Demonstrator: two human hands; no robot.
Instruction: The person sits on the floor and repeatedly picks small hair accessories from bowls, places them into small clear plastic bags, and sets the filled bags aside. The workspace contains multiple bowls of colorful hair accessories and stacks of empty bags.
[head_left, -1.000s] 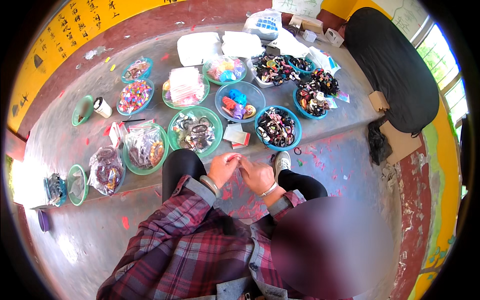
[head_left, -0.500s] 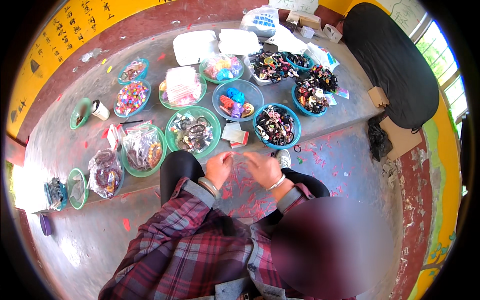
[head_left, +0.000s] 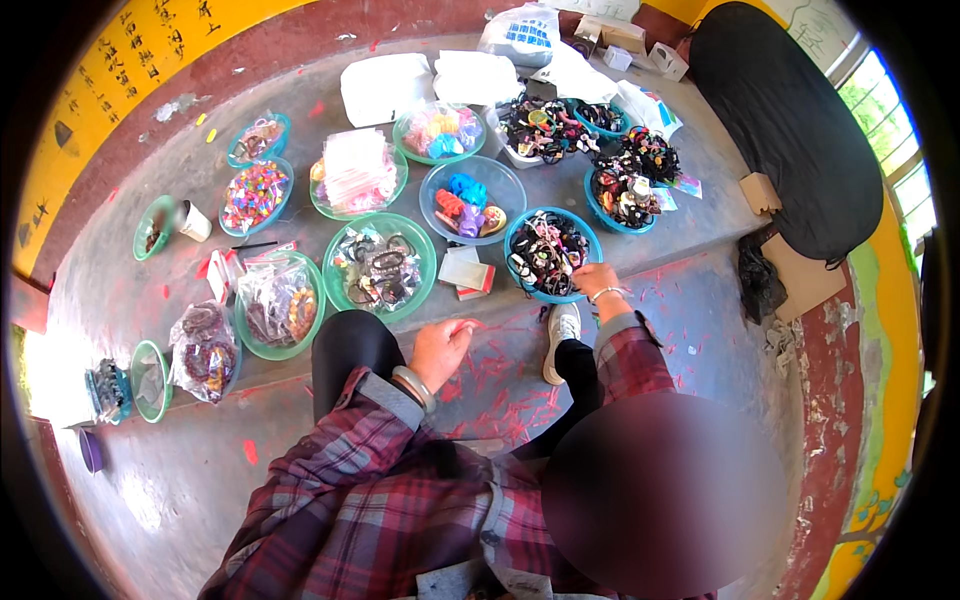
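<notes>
My left hand [head_left: 441,354], with bracelets at its wrist, is held above my lap beside my dark-trousered knee. Its fingers are closed in a pinch, and a thin reddish strand seems to show at the tips, too small to make out. My right hand [head_left: 597,281] is at the near right rim of a blue basin [head_left: 512,280] heaped with hair ties [head_left: 548,246], mostly black with some pink and white. Its fingers are bent into the edge of the pile; what they grip, if anything, is hidden.
Green basins of bagged accessories [head_left: 378,310] stand left of it, with a clear bowl of scrunchies [head_left: 466,188] behind. White bags [head_left: 388,88] lie at the back. Red scraps [head_left: 490,385] litter the floor below the ledge. A black oval bag [head_left: 790,130] leans at right.
My right hand has left my left hand and moved right and away from me to the blue basin. My left hand has stayed near its place, slightly lower.
</notes>
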